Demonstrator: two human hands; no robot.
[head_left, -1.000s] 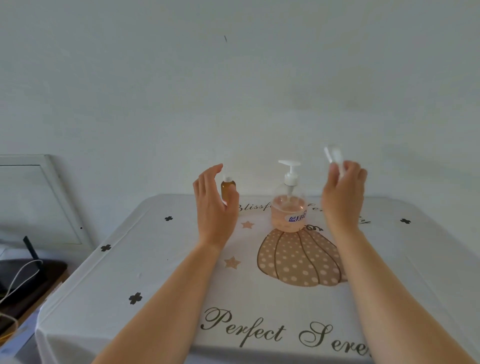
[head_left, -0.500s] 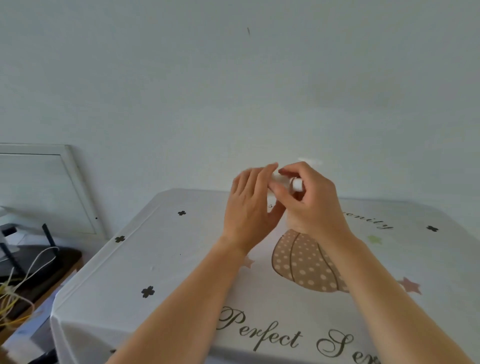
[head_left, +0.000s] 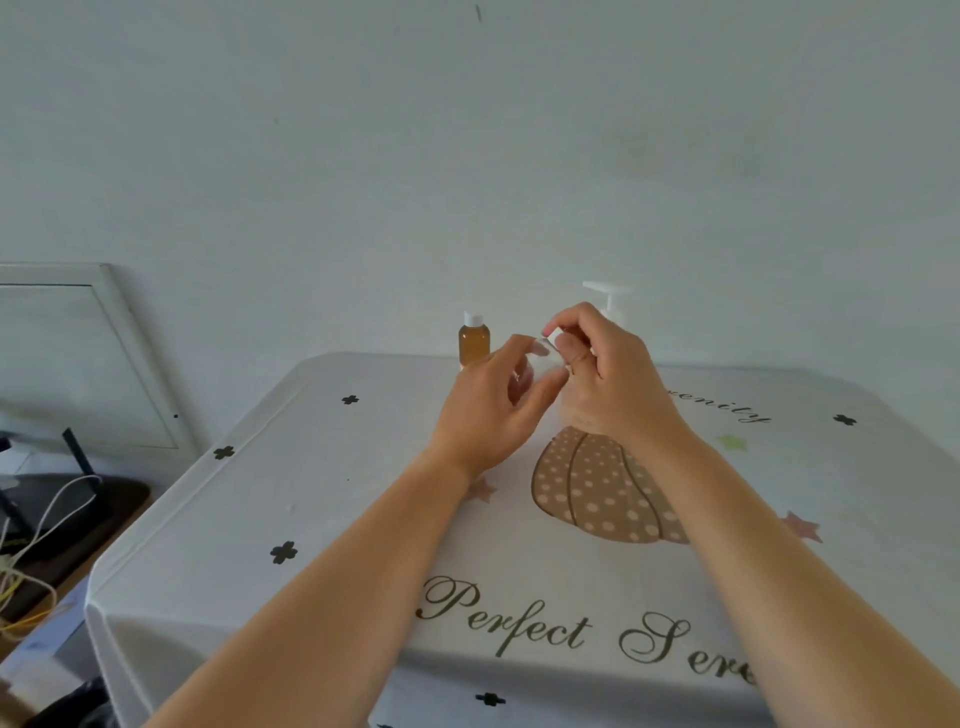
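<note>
Most of the view is pale wall (head_left: 519, 156), bare but for a small dark mark high up. Below it stands a table (head_left: 332, 483) under a white cloth printed with black clovers, stars, a dotted pumpkin (head_left: 597, 499) and the script "Perfect Sere", cut off at the right arm. At far left a white frame (head_left: 88, 358) leans against the wall, with a dark stand (head_left: 88, 519) and loose cables (head_left: 31, 551) beside the table.

Both bare forearms reach in from the bottom edge and meet above the cloth, over the top of the pumpkin. The left hand (head_left: 488, 410) is curled, its forefinger tip and thumb closed on a clear piece (head_left: 548, 347). The right hand (head_left: 613, 384) pinches the same piece from the other side with thumb and forefinger, the other fingers folded. The piece is held in the air between the two hands, near the table's far edge; what it is cannot be told.

Behind the right hand a pump bottle (head_left: 607, 292) shows only its white head. An amber bottle (head_left: 474, 347) with a white cap stands upright just left of the left hand's fingertips, at the far edge.
</note>
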